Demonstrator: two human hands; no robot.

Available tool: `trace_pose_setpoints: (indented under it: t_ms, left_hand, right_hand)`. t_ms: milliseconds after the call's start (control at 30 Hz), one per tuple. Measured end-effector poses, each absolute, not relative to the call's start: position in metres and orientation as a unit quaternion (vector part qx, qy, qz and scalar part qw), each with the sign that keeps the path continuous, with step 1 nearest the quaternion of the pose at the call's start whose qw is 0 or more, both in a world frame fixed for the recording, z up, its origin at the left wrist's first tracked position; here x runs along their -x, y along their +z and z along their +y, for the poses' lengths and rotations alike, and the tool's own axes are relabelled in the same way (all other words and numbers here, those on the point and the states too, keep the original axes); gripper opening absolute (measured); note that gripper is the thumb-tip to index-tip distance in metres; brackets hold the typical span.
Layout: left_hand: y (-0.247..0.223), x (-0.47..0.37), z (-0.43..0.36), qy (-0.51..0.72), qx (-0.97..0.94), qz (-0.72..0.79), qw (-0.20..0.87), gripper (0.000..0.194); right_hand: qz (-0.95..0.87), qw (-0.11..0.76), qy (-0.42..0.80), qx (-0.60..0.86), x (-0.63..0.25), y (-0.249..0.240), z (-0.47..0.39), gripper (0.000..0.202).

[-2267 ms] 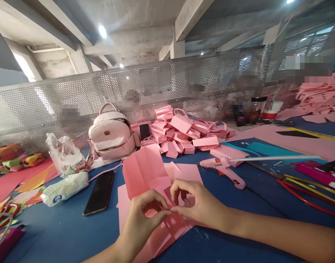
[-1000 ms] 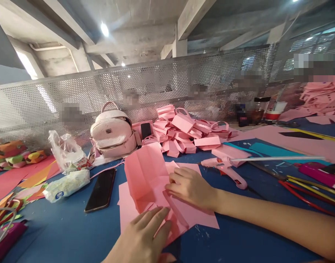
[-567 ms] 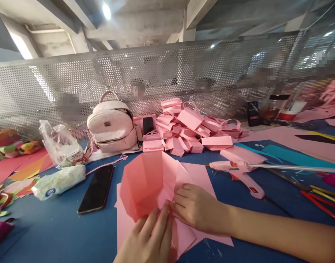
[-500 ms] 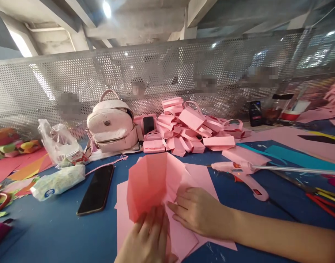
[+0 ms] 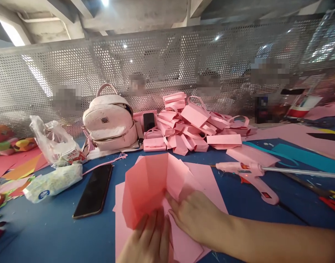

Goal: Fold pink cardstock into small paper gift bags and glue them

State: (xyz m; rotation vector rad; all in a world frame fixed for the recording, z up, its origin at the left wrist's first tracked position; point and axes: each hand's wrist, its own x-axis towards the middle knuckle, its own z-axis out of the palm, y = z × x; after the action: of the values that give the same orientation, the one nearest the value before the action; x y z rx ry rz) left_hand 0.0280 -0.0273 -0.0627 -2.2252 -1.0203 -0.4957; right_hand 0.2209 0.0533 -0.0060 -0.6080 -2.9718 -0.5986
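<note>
A pink paper bag [image 5: 145, 175], partly folded and with its opening facing me, stands over flat pink sheets [image 5: 211, 182] on the blue table. My left hand [image 5: 149, 233] lies over its near lower side, fingers close together on the paper and thumb hidden. My right hand [image 5: 197, 215] is at its right side, closed on the paper there. The right index finger reaches to the inner fold, while the other fingers are bent and the thumb is out of sight. To the right of this hand lies a pink glue gun [image 5: 249, 173] with a glue stick in its back.
Behind the sheets is a pile of finished-looking pink paper bags [image 5: 184, 124], beside a pale pink backpack [image 5: 109, 120]. A black phone [image 5: 93, 190], a tissue pack [image 5: 53, 182] and a plastic bag [image 5: 55, 142] lie left. Scissors [image 5: 315, 190] lie far right, before a perforated metal screen [image 5: 167, 54].
My right index finger has moved further into the paper bag, along its inner fold. The bag's left side leans slightly more outward. The whole view has shifted a little.
</note>
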Motion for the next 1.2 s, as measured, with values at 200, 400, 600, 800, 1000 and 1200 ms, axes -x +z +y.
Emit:
trace_pose_setpoints:
  t_ms: [200,400,600,800,1000,1200]
  left_hand:
    - [-0.066,-0.026,-0.025,-0.187,0.850,-0.382,0.310,0.046]
    - [-0.061,-0.026,-0.025,-0.154,0.864,-0.386,0.282,0.051]
    - [-0.067,-0.028,-0.026,-0.199,0.849,-0.363,0.329,0.043]
    - [-0.063,-0.025,-0.027,-0.175,0.861,-0.344,0.332,0.043]
    - [-0.049,-0.021,-0.020,-0.154,0.897,-0.331,0.249,0.070]
    - [-0.013,-0.011,-0.010,-0.112,0.941,-0.315,0.053,0.068]
  right_hand:
    - [-0.970,0.025,-0.160,0.181,-0.244,-0.008,0.037,0.060]
    - [-0.968,0.055,-0.138,0.201,-0.248,-0.012,0.036,0.047]
    - [-0.965,-0.016,-0.176,0.195,-0.223,0.005,0.045,0.028]
    - [-0.972,-0.056,-0.179,0.140,-0.238,0.011,0.036,0.051]
    - [-0.979,0.055,-0.061,0.188,-0.260,0.018,0.038,0.037]
    - [-0.920,0.141,0.093,0.354,-0.266,0.030,0.058,0.025]
